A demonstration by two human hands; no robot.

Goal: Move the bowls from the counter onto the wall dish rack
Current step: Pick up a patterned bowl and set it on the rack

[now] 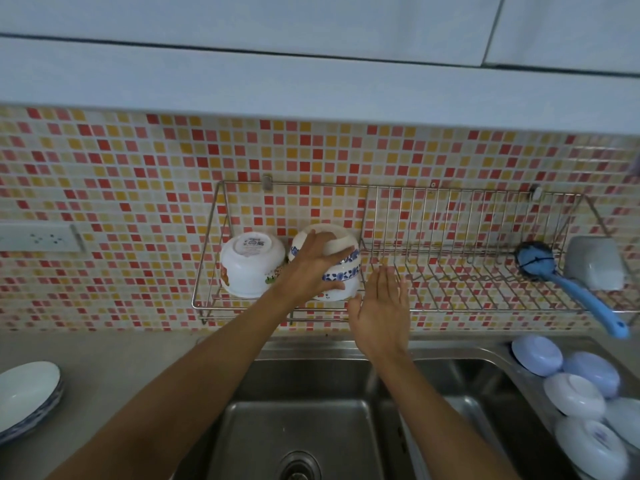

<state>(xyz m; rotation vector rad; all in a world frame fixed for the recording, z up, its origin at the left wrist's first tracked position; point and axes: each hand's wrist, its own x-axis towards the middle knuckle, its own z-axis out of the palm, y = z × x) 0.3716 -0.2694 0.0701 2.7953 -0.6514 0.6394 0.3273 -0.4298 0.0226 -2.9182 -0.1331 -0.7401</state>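
A wire wall dish rack hangs on the mosaic tiles above the sink. In its left section a white bowl rests upside down. Beside it, to the right, a stack of white bowls with a blue flower band sits upside down in the rack, and my left hand grips it from the front. My right hand hovers flat and open just right of that stack, holding nothing. Several pale blue and white bowls lie upside down on the counter at the right of the sink.
A steel double sink lies directly below my arms. A blue dish brush and a grey cup sit at the rack's right end. A stack of plates stands on the left counter. A wall socket is at left.
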